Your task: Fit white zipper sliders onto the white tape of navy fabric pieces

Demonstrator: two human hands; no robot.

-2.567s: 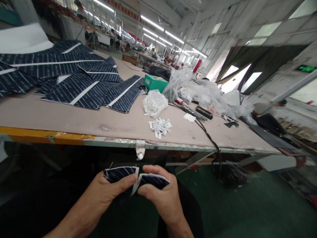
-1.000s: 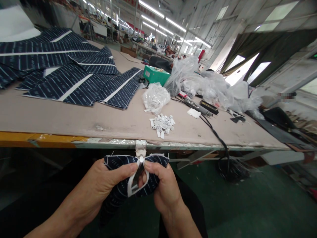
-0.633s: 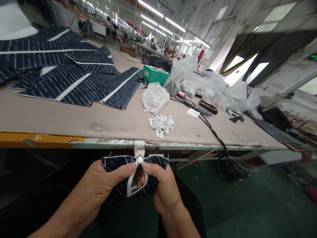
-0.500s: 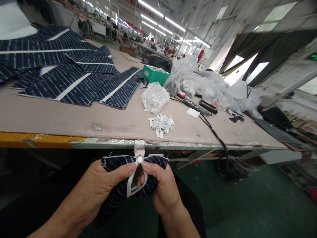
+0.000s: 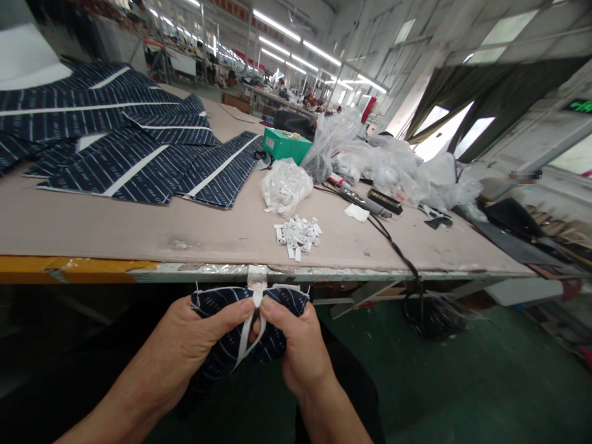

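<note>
My left hand grips the left side of a navy striped fabric piece, thumb pressed on its white zipper tape. The right side is pinched by my right hand, its thumb close to the other. Between the thumbs, the two tape ends meet at a whitish holder fixed to the table edge. Below, the tapes part in a narrow loop. My thumbs hide whether a slider sits there. Just beyond the edge lies a loose pile of white zipper sliders.
Striped navy panels with white zipper strips cover the table's left. Behind the pile are a bag of white parts, a green box and clear plastic bags. A grey handheld tool and black cable lie right.
The tape loop below my thumbs has become narrower, and my hands have come slightly closer together at the holder. The white piece visible between my thumbs is now mostly covered. The view has shifted slightly.
</note>
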